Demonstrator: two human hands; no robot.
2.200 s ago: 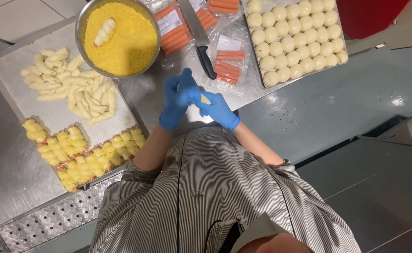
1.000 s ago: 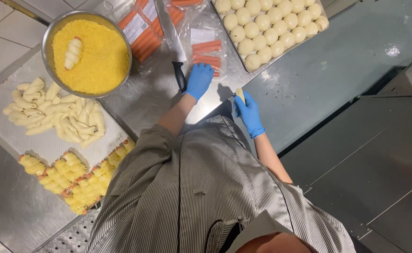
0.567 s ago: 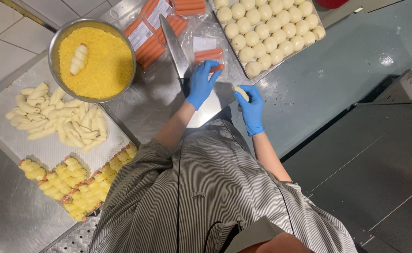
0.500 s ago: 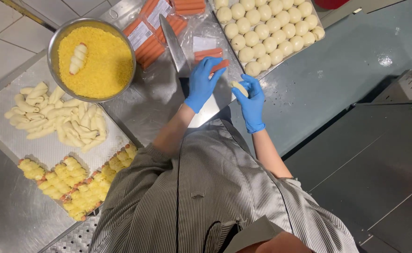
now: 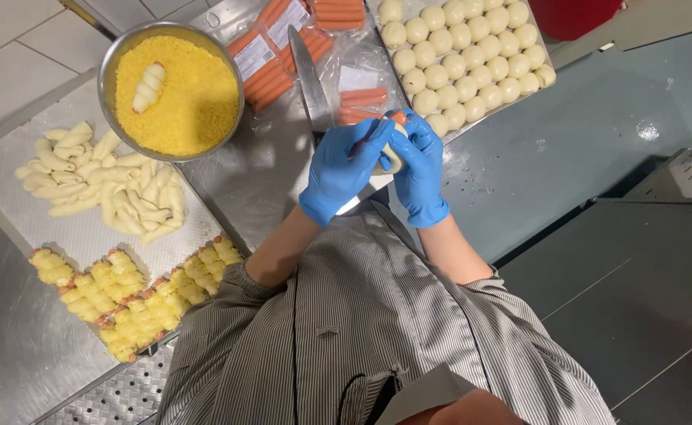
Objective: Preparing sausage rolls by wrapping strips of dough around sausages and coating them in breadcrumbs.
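Note:
Both hands wear blue gloves and meet above the steel counter. My left hand (image 5: 340, 169) grips an orange sausage (image 5: 398, 118) whose tip pokes out at the top. My right hand (image 5: 420, 169) holds a pale strip of dough (image 5: 392, 160) that curls around the sausage between the two hands. Just beyond the hands lies a large knife (image 5: 310, 79) with its blade pointing away. Cut sausage pieces (image 5: 362, 98) rest on clear plastic behind my fingers.
A metal bowl of yellow crumbs (image 5: 174, 90) with one wrapped roll sits far left. A tray (image 5: 86, 232) holds plain wrapped rolls and crumbed ones. Packs of sausages (image 5: 271, 55) and a tray of dough balls (image 5: 468, 51) lie at the back.
My left hand picked up a sausage from the plastic and came back to my right hand. The two hands are now together, with the dough strip bent around the sausage.

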